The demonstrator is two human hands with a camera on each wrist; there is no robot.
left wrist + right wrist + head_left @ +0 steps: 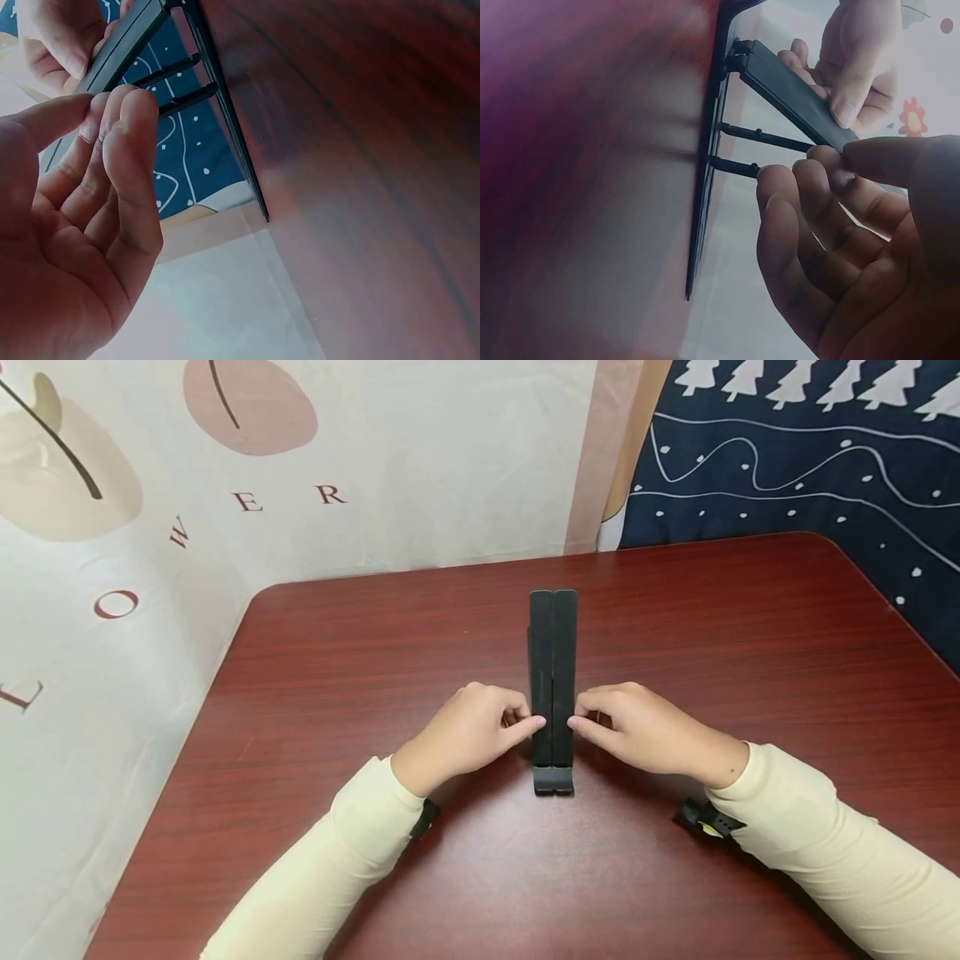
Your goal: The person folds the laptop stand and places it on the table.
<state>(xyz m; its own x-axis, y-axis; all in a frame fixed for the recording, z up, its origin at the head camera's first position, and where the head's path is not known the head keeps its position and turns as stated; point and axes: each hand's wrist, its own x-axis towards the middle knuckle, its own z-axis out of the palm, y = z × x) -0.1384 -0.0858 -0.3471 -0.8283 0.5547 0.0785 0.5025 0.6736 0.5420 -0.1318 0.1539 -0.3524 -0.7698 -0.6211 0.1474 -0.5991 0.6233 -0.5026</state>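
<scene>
Black stand (pixel 562 681): Raised at a slant on the red-brown table (pixel 337 668), between its left and right edges, short of the far one.
Struts (pixel 769 137): Thin and black (plainest from my right wrist), rising from the base (pixel 699 225) on the tabletop.
Left hand (pixel 480 727): I pinch the left bar (pixel 541 652), thumb on top.
Right hand (pixel 645 727): I pinch the right bar (pixel 566 652) likewise.
White lettered cloth (pixel 450 460): Beyond the far edge.
Dark blue cloth (pixel 795 456): Behind the far right corner.
</scene>
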